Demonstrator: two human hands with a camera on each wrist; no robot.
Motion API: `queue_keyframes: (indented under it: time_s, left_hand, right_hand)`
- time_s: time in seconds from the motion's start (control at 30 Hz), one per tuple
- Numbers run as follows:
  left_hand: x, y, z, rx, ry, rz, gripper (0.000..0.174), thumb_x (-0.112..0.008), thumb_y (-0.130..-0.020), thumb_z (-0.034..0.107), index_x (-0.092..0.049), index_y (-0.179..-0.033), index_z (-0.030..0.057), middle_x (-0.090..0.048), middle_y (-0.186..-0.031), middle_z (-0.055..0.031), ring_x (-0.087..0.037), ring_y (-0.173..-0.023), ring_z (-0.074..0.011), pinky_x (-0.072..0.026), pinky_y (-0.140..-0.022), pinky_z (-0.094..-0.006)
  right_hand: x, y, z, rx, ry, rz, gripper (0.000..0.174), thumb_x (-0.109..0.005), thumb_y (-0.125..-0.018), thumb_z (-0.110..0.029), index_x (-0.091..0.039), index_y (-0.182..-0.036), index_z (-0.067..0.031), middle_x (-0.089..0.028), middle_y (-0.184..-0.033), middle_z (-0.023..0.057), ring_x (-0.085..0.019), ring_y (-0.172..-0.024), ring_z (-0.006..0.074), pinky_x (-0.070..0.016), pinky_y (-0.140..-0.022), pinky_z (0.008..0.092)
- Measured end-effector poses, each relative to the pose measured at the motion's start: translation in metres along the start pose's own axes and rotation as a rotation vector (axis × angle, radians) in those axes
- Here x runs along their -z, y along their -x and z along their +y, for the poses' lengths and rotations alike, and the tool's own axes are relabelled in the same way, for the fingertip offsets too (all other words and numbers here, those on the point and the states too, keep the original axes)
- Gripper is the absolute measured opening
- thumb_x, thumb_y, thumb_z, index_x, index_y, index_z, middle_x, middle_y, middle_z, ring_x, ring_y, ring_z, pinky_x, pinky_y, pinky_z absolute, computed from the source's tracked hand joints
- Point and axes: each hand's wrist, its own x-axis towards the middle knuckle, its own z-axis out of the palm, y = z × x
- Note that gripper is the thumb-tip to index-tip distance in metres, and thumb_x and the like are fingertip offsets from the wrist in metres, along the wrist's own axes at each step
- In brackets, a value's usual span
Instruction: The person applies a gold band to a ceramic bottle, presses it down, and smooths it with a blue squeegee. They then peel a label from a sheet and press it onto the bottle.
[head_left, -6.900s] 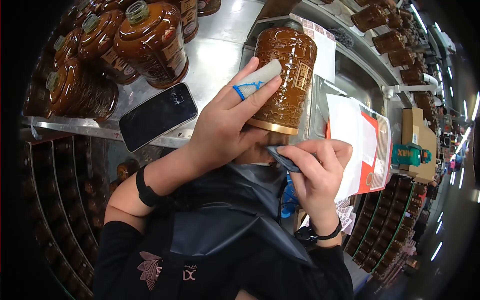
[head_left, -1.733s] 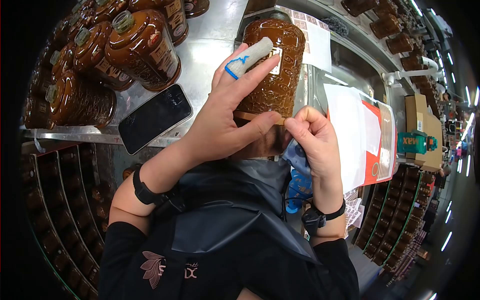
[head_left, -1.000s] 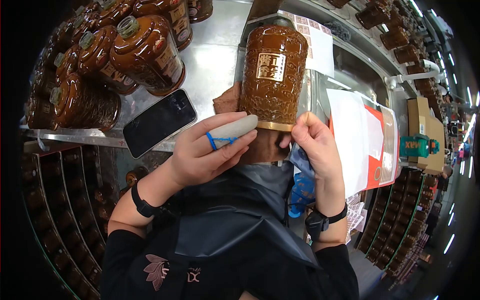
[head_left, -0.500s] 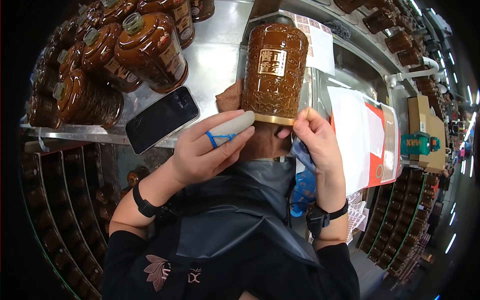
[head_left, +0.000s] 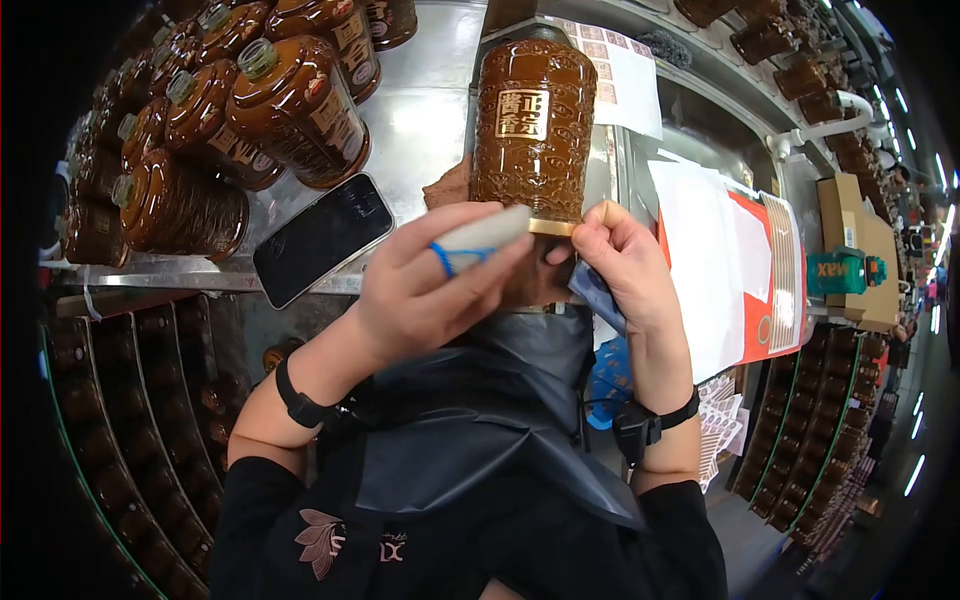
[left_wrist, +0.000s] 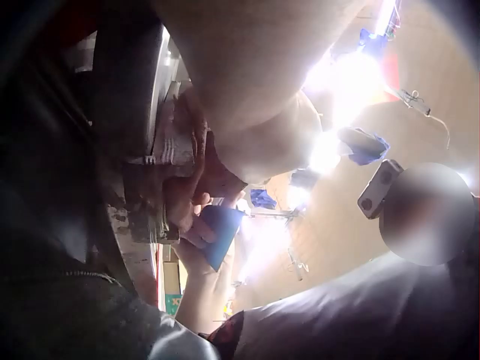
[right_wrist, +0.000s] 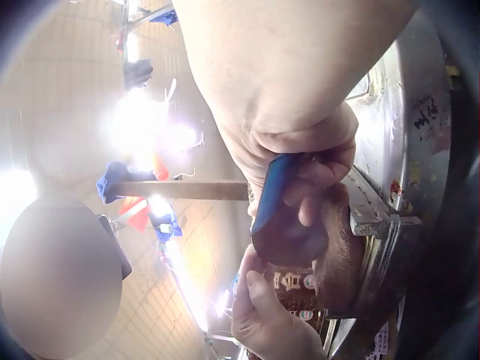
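A tall brown ceramic jar (head_left: 530,130) with a gold character label and a gold band at its foot stands tilted at the edge of the metal table (head_left: 420,130). My left hand (head_left: 440,275) wraps round the jar's foot. One finger wears a white cot (head_left: 488,230) tied with blue thread, and it lies against the gold band. My right hand (head_left: 610,260) pinches a blue cloth (head_left: 595,295) against the foot from the right. In the right wrist view the blue cloth (right_wrist: 274,191) is pressed to the jar's underside (right_wrist: 330,255).
A black phone (head_left: 322,238) lies on the table left of the jar. Several squat brown jars (head_left: 300,100) crowd the far left. A sticker sheet (head_left: 620,75) and white and red papers (head_left: 720,270) lie to the right. Racks of small jars (head_left: 120,400) stand below.
My left hand slid down from the jar's side to its foot. The jar turned, bringing its gold label to the front and then leftward. My right hand stayed at the foot with the cloth.
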Motion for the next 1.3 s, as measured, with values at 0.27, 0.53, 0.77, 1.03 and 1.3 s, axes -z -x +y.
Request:
queue_keyframes:
  time_s: [0.27, 0.53, 0.77, 1.03, 1.3]
  left_hand:
    - [-0.011, -0.002, -0.005, -0.168, -0.074, 0.036, 0.035, -0.076, -0.077, 0.002, -0.079, -0.111, 0.0054, -0.071, -0.120, -0.0070, -0.068, -0.110, -0.0271, -0.0611, -0.084, -0.0356]
    - [0.003, -0.001, -0.013, -0.151, -0.054, -0.012, 0.038, -0.077, -0.076, 0.002, -0.079, -0.113, 0.0068, -0.072, -0.118, -0.0051, -0.068, -0.110, -0.0271, -0.0610, -0.085, -0.0358]
    - [0.002, -0.017, -0.019, -0.229, -0.004, -0.074, 0.036, -0.078, -0.077, 0.005, -0.079, -0.112, 0.0072, -0.072, -0.115, -0.0048, -0.068, -0.110, -0.0280, -0.0615, -0.086, -0.0360]
    - [-0.001, -0.021, -0.013, -0.257, -0.010, -0.162, 0.041, -0.082, -0.075, 0.009, -0.078, -0.116, 0.0074, -0.072, -0.119, -0.0062, -0.067, -0.114, -0.0305, -0.0594, -0.090, -0.0385]
    - [-0.010, -0.012, -0.012, 0.157, -0.103, -0.106, 0.070, -0.077, -0.082, 0.005, -0.055, -0.148, 0.0037, -0.059, -0.142, -0.0204, -0.058, -0.128, -0.0414, -0.0516, -0.104, -0.0445]
  right_hand:
    - [0.003, -0.001, 0.000, 0.003, -0.026, -0.040, 0.021, -0.074, -0.098, -0.015, -0.056, -0.091, -0.0078, -0.074, -0.087, 0.0077, -0.072, -0.085, 0.0135, -0.0536, -0.074, 0.0228]
    - [0.001, -0.001, -0.002, -0.006, 0.033, -0.019, 0.023, -0.076, -0.097, -0.014, -0.056, -0.090, -0.0064, -0.069, -0.081, 0.0020, -0.072, -0.085, 0.0134, -0.0538, -0.073, 0.0234]
    - [-0.005, 0.001, -0.005, -0.013, -0.029, 0.010, 0.023, -0.076, -0.097, -0.014, -0.055, -0.089, -0.0073, -0.064, -0.077, -0.0014, -0.071, -0.082, 0.0110, -0.0486, -0.068, 0.0203]
    - [0.001, 0.002, 0.000, -0.040, -0.052, -0.011, 0.020, -0.072, -0.101, -0.021, -0.061, -0.096, -0.0051, -0.074, -0.086, 0.0063, -0.066, -0.076, 0.0069, -0.0501, -0.070, 0.0192]
    - [0.009, 0.003, -0.004, 0.007, -0.009, -0.006, 0.022, -0.066, -0.105, -0.025, -0.062, -0.098, -0.0043, -0.075, -0.086, 0.0073, -0.065, -0.076, 0.0060, -0.0490, -0.070, 0.0192]
